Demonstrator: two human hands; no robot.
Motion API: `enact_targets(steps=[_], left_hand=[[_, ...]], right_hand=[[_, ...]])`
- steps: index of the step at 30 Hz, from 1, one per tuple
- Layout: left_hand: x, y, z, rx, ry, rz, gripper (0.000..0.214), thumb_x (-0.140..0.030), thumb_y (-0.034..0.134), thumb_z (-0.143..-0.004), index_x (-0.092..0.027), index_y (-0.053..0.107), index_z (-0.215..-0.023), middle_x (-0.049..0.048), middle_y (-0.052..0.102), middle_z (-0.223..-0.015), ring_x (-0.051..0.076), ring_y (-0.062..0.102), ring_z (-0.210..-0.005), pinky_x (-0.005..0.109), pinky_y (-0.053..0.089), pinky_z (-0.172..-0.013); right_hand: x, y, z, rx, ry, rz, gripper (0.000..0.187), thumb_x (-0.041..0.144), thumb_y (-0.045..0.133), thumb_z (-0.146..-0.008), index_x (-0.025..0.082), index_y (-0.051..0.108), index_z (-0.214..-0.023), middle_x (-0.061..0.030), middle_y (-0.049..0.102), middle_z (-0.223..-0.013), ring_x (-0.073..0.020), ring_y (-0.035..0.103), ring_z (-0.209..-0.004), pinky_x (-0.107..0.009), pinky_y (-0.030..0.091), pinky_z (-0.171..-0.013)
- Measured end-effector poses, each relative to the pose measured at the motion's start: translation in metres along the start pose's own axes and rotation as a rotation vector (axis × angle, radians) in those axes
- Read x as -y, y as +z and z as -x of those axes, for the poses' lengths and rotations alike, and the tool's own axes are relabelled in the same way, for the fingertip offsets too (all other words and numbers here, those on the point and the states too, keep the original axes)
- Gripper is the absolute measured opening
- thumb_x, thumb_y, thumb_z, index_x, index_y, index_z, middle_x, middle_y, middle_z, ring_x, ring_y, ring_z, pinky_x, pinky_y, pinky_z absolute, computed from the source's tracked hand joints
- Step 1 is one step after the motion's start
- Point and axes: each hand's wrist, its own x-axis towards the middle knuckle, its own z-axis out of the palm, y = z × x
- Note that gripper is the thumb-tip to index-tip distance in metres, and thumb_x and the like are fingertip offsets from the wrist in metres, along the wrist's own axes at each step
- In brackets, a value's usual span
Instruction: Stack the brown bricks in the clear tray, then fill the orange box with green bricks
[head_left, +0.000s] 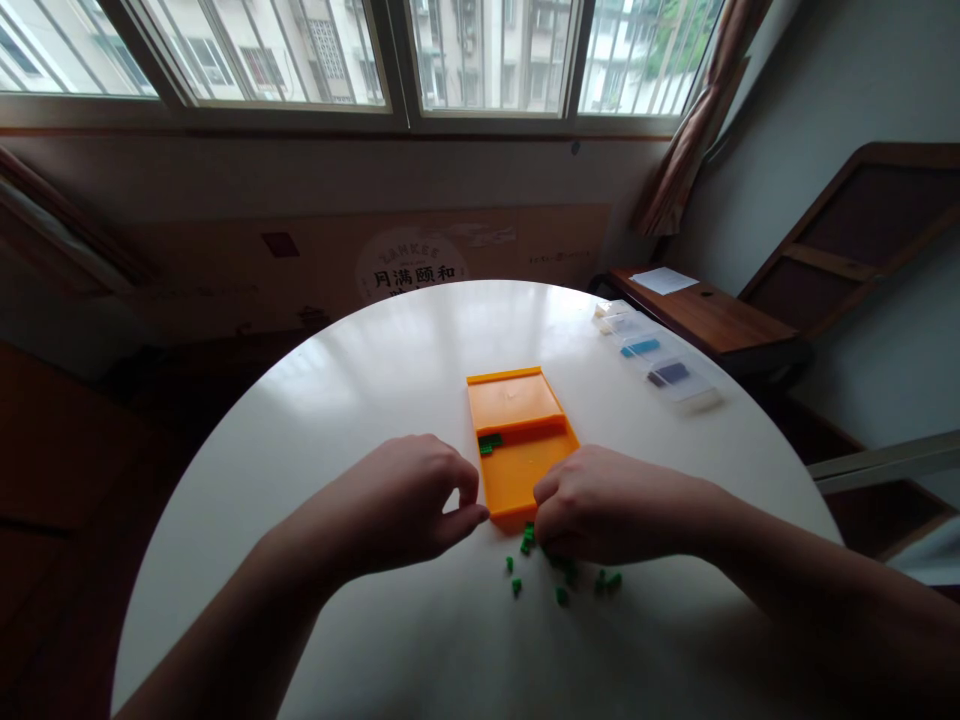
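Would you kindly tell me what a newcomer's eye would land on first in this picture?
Probably the orange tray on the round white table, with a few green pieces in the far left corner of its near compartment. Next, perhaps, the left grip and right grip by its near corners, then the loose green bits scattered before it.

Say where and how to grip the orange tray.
Probably pinch the tray by its left wall, from the left: it lies flat, its raised edge looks thin, and the left hand is already there. Loose green pieces clutter the near side; the right hand covers the near-right corner.
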Motion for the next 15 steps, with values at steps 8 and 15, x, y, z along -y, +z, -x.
enact_targets(steps=[8, 15], left_hand=[[0.004, 0.005, -0.006, -0.022, -0.148, -0.022, 0.031, -0.040, 0.052, -0.089, -0.023, 0.069, -0.070, 0.0020, 0.065, -0.064, 0.016, 0.057, -0.061, 0.028, 0.035, -0.055], [0.001, 0.013, -0.019, 0.029, -0.233, -0.052, 0.040, -0.042, 0.046, -0.089, -0.019, 0.065, -0.063, 0.0060, 0.065, -0.067, 0.017, 0.056, -0.058, 0.027, 0.035, -0.051]], right_hand=[[-0.022, 0.005, -0.002, -0.434, 0.338, -0.027, 0.008, 0.025, 0.066, -0.084, 0.024, 0.073, -0.087, 0.0011, 0.070, -0.084, -0.0110, 0.060, -0.072, -0.023, 0.039, -0.064], [-0.033, 0.017, -0.016, -0.406, 0.651, 0.047, 0.010, 0.028, 0.066, -0.081, 0.028, 0.075, -0.085, 0.0032, 0.072, -0.084, -0.0136, 0.061, -0.073, -0.026, 0.038, -0.063]])
